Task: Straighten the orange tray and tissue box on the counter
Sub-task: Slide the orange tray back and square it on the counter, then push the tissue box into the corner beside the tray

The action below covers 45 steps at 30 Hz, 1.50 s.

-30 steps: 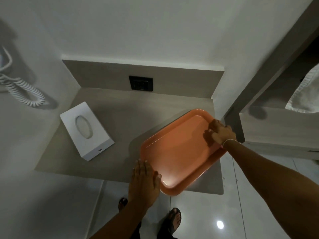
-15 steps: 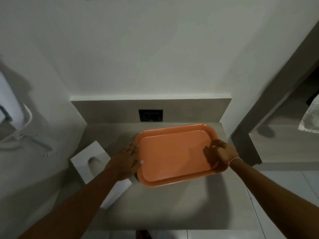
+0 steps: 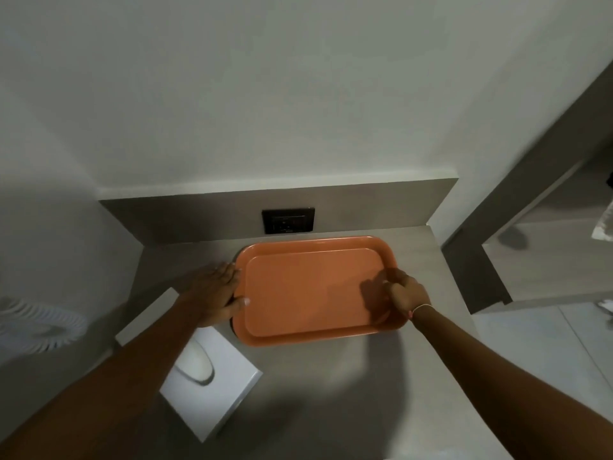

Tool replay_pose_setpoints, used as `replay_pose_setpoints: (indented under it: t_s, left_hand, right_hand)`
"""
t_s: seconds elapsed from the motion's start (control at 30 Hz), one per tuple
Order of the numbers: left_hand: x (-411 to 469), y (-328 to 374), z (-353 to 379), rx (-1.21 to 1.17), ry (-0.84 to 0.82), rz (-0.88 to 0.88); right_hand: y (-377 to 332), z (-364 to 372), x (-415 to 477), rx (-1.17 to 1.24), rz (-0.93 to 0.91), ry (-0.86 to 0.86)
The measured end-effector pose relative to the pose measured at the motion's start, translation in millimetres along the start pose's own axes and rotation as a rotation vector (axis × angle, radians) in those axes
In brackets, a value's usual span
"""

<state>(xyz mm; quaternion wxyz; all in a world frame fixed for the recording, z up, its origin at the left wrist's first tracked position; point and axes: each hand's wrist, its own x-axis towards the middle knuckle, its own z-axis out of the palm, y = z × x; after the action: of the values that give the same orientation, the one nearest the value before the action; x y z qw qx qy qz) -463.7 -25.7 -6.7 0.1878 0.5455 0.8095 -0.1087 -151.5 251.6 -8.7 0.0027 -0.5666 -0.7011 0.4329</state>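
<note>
Orange tray (image 3: pixel 311 290) at centre frame on grey counter (image 3: pixel 331 393), left hand (image 3: pixel 215 293) flat, fingers extended against its left rim, right hand (image 3: pixel 403 290) clasping its right rim, white tissue box (image 3: pixel 209 376) askew at lower left

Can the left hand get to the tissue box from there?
Probably yes. The left hand rests flat at the tray's left rim, and the tissue box lies just under that forearm with nothing between them.

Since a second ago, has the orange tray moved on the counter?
Yes. The orange tray has swung from diagonal at the counter's front edge back to lie square just below the wall socket, between the left hand and right hand.
</note>
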Motion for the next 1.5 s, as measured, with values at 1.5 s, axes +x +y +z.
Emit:
replay_pose_setpoints:
  t_s: [1.5]
  left_hand:
    - [-90,177,31,-0.350,0.348,-0.374]
  right_hand:
    - [15,76,-87,-0.532,-0.843,-0.131]
